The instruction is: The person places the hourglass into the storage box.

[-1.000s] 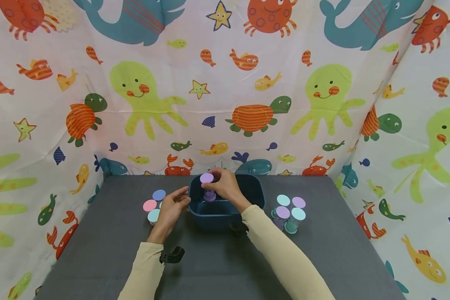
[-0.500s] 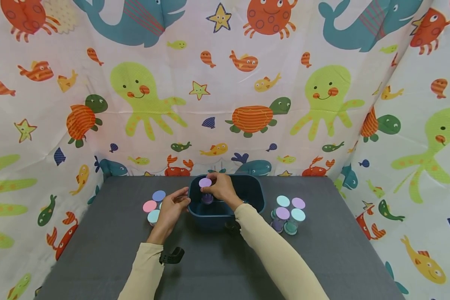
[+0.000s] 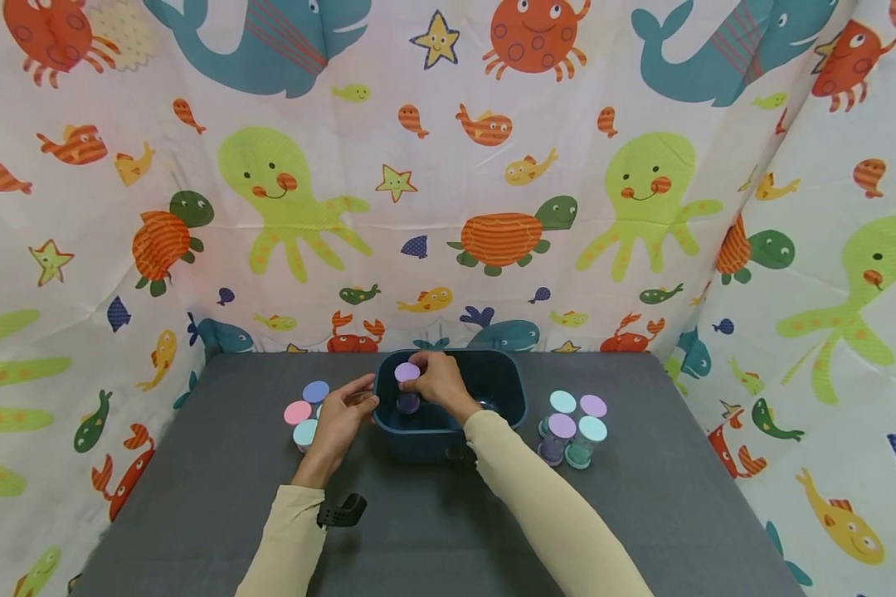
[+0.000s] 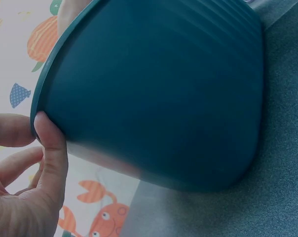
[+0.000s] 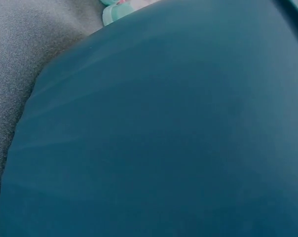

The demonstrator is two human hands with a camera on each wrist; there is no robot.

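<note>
A dark blue plastic bin [image 3: 448,446] stands at the middle back of the table. My left hand [image 3: 341,421] pinches its left rim between thumb and finger, seen closely in the left wrist view, where the bin's outer wall [image 4: 154,98] fills the middle. Inside the bin, near its left side, my right hand [image 3: 440,385] grips a small see-through cylinder with a lilac top [image 3: 406,372] and a darker purple base [image 3: 408,403]. Whether that base touches the bin's floor I cannot tell. The bin's wall [image 5: 154,128] hides my right hand in the right wrist view.
Right of the bin stand several similar cylinders with mint [image 3: 592,429] and lilac [image 3: 562,426] tops. Left of it, partly behind my left hand, is another group with blue [image 3: 316,392], pink [image 3: 297,413] and pale aqua [image 3: 305,433] tops. A sea-animal patterned curtain [image 3: 448,191] hangs behind.
My right hand has moved down and slightly left with the lilac-topped cylinder, deeper into the bin. The left hand stays on the rim.
</note>
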